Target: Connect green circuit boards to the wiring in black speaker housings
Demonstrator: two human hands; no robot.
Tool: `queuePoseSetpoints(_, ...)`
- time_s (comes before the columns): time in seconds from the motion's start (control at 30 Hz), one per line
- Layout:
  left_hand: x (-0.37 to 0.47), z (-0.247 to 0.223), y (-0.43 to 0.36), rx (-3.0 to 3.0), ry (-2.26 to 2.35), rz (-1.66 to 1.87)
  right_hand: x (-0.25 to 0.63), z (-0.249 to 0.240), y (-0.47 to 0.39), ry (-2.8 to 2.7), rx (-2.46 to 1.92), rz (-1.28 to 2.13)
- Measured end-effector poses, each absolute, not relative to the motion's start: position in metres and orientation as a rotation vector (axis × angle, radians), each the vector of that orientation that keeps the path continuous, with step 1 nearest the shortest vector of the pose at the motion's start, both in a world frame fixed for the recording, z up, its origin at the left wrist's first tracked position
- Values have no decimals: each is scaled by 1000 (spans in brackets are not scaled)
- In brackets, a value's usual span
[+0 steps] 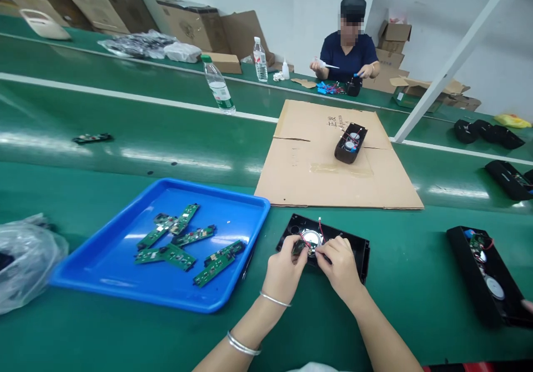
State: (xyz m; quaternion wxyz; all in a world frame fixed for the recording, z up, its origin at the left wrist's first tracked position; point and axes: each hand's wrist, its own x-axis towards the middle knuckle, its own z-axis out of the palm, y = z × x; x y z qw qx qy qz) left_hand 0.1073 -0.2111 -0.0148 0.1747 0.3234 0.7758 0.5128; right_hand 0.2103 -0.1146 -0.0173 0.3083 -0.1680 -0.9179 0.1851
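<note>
A black speaker housing [360, 250] lies open side up on the desk [166, 341]. Over it, the left hand [286, 266] is closed on a small circuit board [298, 247]; the right hand [340, 262] bends close beside, its grip too hidden to tell. Leftward sits a blue tray [125, 276] of green boards [179, 256].

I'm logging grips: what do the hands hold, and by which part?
Left hand: a circuit board, seemingly near one end. Right hand: hold too small to tell.
</note>
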Motion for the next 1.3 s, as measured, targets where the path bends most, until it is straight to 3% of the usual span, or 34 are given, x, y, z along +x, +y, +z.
queuePoseSetpoints(0.3,111,-15,-206,1002,2202,1459,205,-16,-116,-2505,-366,379)
queuePoseSetpoints(0.7,92,-3,-215,1024,1787,1531,206,-16,-103,-2555,-455,815)
queuePoseSetpoints(0.93,95,-1,-213,893,1797,1576,201,-11,-104,-2546,-530,804)
queuePoseSetpoints(1.3,96,-3,-208,841,2136,1469,200,-14,-90,-2226,-861,1124)
